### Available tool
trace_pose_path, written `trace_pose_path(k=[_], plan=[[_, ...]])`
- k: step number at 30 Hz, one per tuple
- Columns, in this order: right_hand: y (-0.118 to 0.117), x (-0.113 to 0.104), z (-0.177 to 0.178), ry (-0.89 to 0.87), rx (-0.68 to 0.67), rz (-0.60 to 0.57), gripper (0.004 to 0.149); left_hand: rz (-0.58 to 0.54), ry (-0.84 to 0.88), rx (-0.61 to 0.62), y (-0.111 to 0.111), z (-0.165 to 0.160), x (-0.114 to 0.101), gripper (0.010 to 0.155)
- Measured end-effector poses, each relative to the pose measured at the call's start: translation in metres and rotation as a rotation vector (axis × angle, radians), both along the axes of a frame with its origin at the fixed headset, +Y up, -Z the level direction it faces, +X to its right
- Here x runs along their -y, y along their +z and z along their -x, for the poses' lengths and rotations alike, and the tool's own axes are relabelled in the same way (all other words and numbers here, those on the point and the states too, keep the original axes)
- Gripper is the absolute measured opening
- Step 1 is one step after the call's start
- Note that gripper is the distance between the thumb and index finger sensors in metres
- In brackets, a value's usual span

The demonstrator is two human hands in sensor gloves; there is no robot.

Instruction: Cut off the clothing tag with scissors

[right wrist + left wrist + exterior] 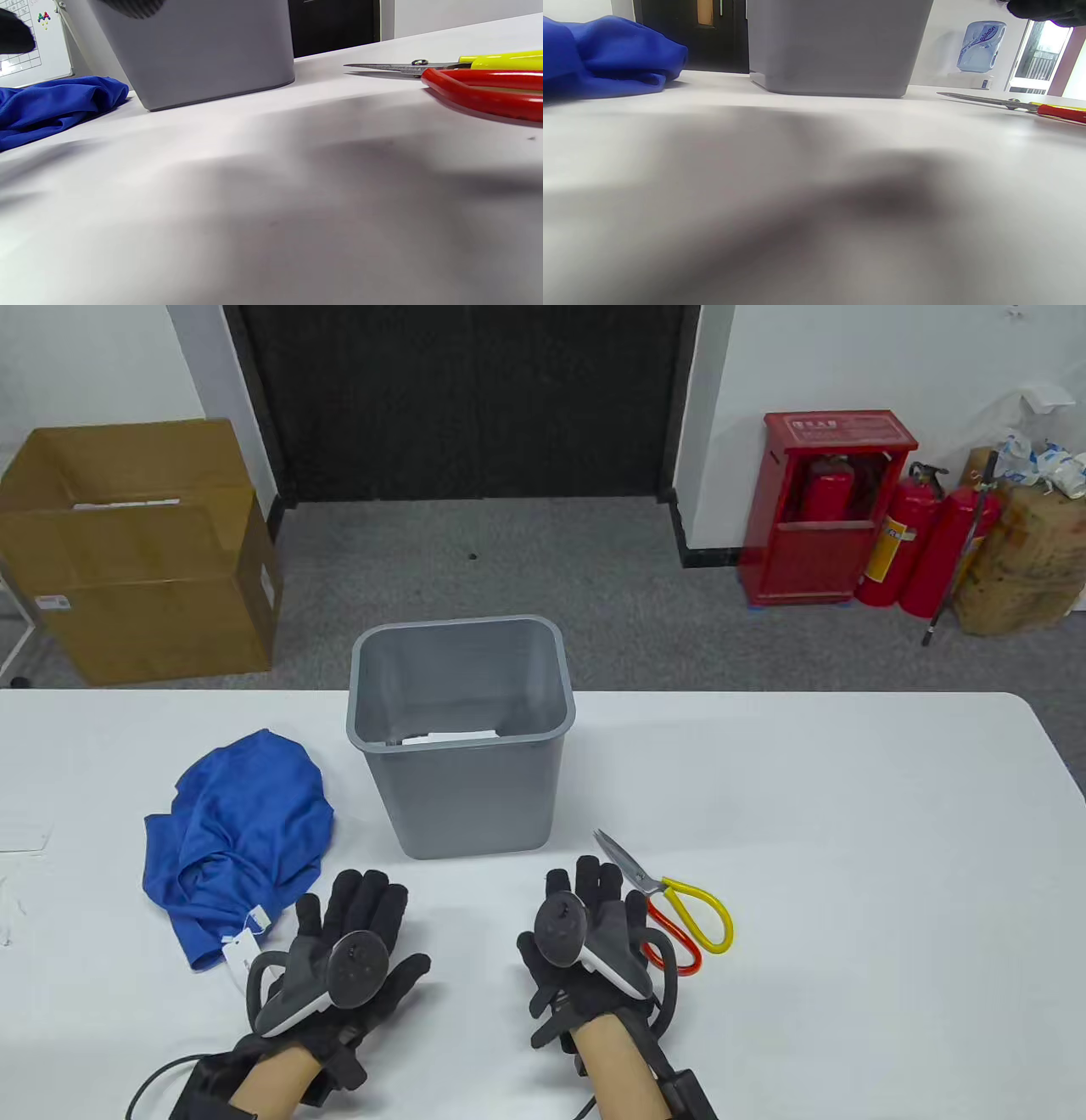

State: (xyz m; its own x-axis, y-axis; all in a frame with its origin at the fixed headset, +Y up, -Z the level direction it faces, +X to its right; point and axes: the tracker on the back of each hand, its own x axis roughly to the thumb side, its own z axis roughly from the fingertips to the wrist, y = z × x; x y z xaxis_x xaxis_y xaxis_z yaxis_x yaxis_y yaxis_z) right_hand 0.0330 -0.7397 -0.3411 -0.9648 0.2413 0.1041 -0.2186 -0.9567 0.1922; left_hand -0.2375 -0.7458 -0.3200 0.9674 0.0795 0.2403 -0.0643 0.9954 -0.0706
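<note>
A crumpled blue garment [242, 836] lies on the white table [848, 857] at the left, with a white tag [244, 937] at its near edge. Scissors [670, 903] with one yellow and one red handle lie closed to the right of my right hand. My left hand [361, 920] rests flat on the table, fingers spread, just right of the tag and holding nothing. My right hand [590, 903] rests flat, empty, its fingers beside the scissor blades. The garment [606, 59] and scissors [1022, 106] show in the left wrist view, and the scissors [466, 80] in the right wrist view.
A grey plastic bin [462, 734] stands on the table behind both hands, with white paper inside. White paper [21, 831] lies at the table's left edge. Beyond the table are a cardboard box [140, 551] and red fire extinguishers [899, 534].
</note>
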Motion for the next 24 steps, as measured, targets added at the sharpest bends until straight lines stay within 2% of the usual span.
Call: trace_pose_path(k=[20,24], plan=[[0.001,0.005,0.006,0.012,-0.027,0.007,0.08,-0.018,0.027,-0.014,-0.001,0.005,-0.008,0.086],[0.0,0.003,0.006,0.008,-0.028,-0.02,0.079,-0.036,0.058,-0.022,-0.004,0.008,-0.018,0.086]])
